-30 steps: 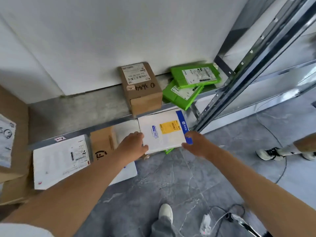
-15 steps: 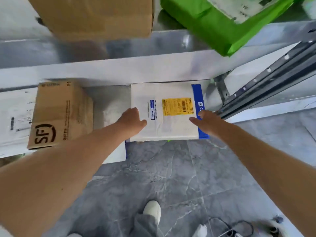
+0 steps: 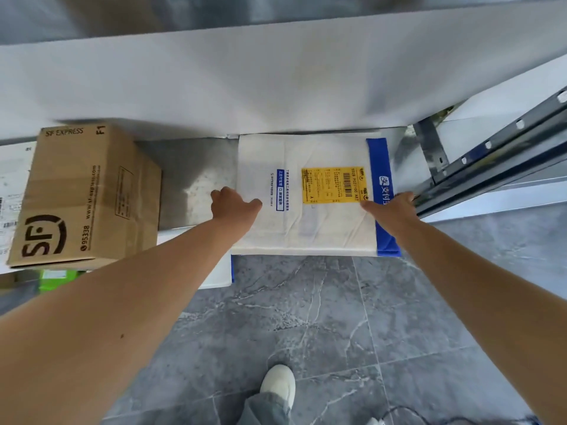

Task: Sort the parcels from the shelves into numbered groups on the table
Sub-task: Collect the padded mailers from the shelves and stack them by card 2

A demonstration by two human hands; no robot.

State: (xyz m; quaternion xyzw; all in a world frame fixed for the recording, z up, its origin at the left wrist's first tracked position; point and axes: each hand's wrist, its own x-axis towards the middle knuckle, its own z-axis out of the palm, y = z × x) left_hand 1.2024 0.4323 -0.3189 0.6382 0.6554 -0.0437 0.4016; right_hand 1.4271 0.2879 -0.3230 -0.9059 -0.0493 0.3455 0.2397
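A flat white parcel (image 3: 306, 228) with a blue right edge and a yellow label lies on the low metal shelf (image 3: 190, 182), its near edge sticking out over the floor. My left hand (image 3: 234, 205) grips its left edge, thumb on top. My right hand (image 3: 391, 210) grips its right, blue edge. Both arms reach forward from the bottom of the view. The fingers under the parcel are hidden.
A brown SF Express box (image 3: 82, 197) stands on the same shelf to the left, atop white parcels (image 3: 12, 191). The shelf above (image 3: 276, 81) overhangs. A dark metal upright (image 3: 491, 148) is at right. Grey tiled floor (image 3: 306, 317) and my shoe (image 3: 279, 383) lie below.
The view has dropped lower and closer to the lower shelf; the upper shelf's box and green parcels have left the view. Both hands stay on the white parcel's edges.
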